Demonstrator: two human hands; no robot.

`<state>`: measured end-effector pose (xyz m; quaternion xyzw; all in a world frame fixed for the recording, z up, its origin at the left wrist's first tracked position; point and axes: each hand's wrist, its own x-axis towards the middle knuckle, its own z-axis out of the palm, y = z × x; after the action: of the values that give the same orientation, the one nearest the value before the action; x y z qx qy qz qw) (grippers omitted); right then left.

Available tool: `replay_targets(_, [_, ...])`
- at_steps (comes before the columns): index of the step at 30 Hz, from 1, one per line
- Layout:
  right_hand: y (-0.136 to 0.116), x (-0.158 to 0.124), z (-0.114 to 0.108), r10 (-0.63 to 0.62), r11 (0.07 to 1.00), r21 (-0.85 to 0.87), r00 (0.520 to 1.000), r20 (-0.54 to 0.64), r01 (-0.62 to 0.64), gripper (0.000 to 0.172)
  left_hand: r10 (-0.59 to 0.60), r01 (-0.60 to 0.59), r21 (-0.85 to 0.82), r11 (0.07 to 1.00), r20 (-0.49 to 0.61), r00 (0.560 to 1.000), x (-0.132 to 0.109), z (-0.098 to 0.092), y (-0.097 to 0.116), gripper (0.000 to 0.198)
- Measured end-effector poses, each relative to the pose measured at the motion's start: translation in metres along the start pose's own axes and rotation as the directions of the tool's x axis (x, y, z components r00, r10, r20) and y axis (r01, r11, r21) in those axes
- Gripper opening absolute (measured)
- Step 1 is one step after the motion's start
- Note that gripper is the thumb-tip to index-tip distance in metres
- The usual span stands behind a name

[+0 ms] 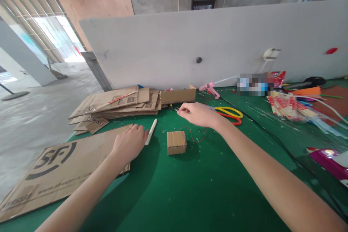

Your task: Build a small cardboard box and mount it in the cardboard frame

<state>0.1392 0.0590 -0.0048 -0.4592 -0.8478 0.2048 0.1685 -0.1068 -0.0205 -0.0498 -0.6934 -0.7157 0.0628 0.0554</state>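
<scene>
Well, the little cardboard box (pixel 176 143) sits on the green table (pixel 179 195) right in front of the person, between the two hands and touched by neither. A thin dark wire (pixel 201 141) loops over the tabletop just to its right. Above and beyond the box, the right hand (pixel 199 113) has its thumb and fingertips pinched together on a small dark piece (pixel 177 109), too tiny for me to make out. The left hand (pixel 129 140) lies over the right end of a large flat cardboard sheet (pixel 78 163) printed with a big SF, its fingers curled under; I can't tell whether they grip anything. A white stick (pixel 151 132) lies slanted just beside those fingers, between that hand and the box.

Farther out, scissors (pixel 230 112) with yellow and orange handles lie behind the right wrist, their blades partly hidden. A pink glue gun (pixel 210 88) is near the back of the table, with a black cord (pixel 270 136) trailing off to the right. Flattened cardboard (pixel 116 103) is stacked at the back left, beside an upright strip of cardboard (pixel 178 96). Wooden sticks (pixel 288 108) are bunched toward the far right, and a pale panel (pixel 163 49) stands behind everything.
</scene>
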Motion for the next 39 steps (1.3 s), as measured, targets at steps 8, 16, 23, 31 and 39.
replay_targets(8, [-0.009, -0.001, 0.009, 0.016, 0.998, -0.069, 0.996, 0.084, -0.011, 0.042, 0.039, -0.038, -0.043, 0.998, 0.028, 0.999, -0.006, 0.002, 0.016, 0.03])
replay_targets(16, [-0.031, 0.0, 0.04, 0.026, 0.945, 0.328, 0.999, -0.044, -0.01, 0.069, 0.053, -0.174, -0.261, 0.95, -0.415, 0.908, -0.006, 0.004, 0.017, 0.033])
replay_targets(23, [-0.064, -0.001, 0.057, 0.241, 0.3, 0.951, 0.959, -0.15, 0.074, 0.056, -0.05, -0.42, -0.469, 0.777, -0.71, 0.702, -0.017, -0.004, 0.029, 0.031])
replay_targets(31, [-0.065, -0.008, 0.047, 0.032, 0.258, 0.965, 0.999, 0.027, -0.034, 0.023, -0.225, -0.447, -0.795, 0.41, -0.563, 0.795, -0.015, -0.005, 0.03, 0.028])
replay_targets(39, [-0.062, -0.016, 0.033, -0.159, 0.761, 0.601, 0.969, -0.19, 0.242, 0.023, 0.115, -0.425, -0.638, 0.642, -0.468, 0.876, -0.021, -0.021, 0.031, 0.024])
